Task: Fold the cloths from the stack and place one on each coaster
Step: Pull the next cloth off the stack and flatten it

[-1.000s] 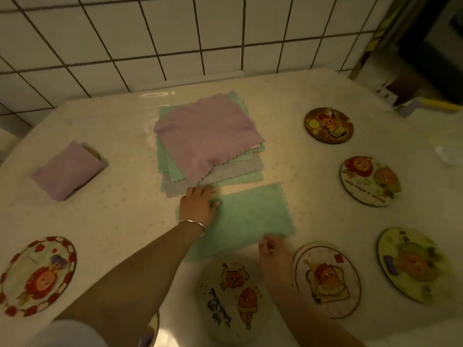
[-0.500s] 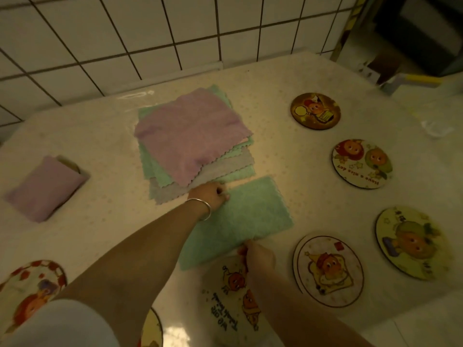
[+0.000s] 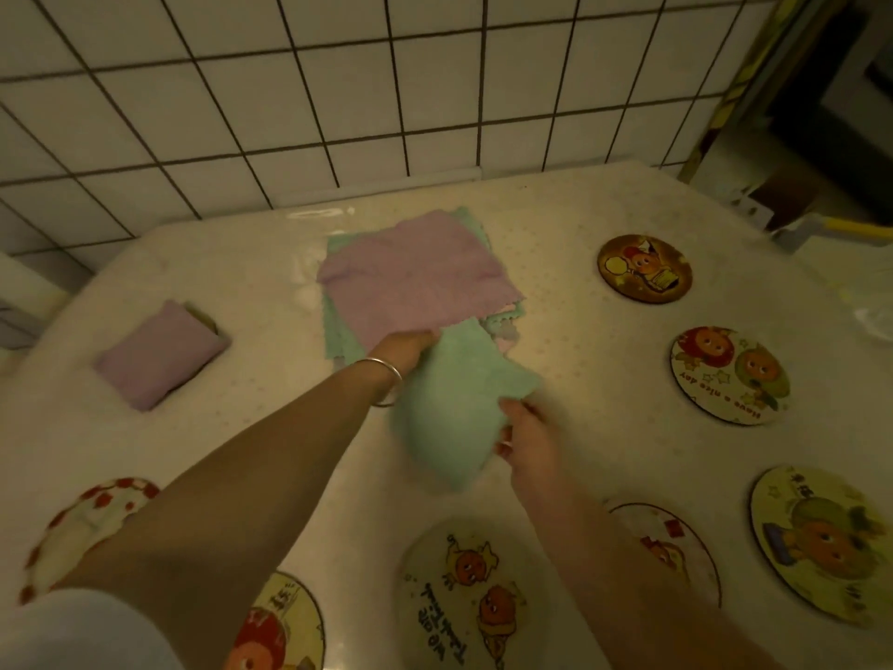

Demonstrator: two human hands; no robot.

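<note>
A green cloth [image 3: 454,403] hangs lifted off the table in front of the stack, bunched and blurred. My left hand [image 3: 406,348] grips its upper edge and my right hand [image 3: 529,435] grips its lower right side. Behind them the stack of cloths [image 3: 410,278] lies flat with a purple one on top. At the left a folded purple cloth [image 3: 159,353] covers a coaster. Round cartoon coasters lie bare around me: one at the near centre [image 3: 471,587], another [image 3: 669,544] partly behind my right forearm, and one at the far right [image 3: 645,268].
More coasters sit at the right [image 3: 729,374], lower right [image 3: 821,539], lower left [image 3: 82,519] and bottom edge [image 3: 285,626]. A tiled wall [image 3: 338,89] rises behind the table. A yellow-handled tool [image 3: 821,232] lies past the table's right corner.
The green cloth lay flat on the table under both hands. Now both hands have picked it up and it hangs bunched between them, closer to the stack.
</note>
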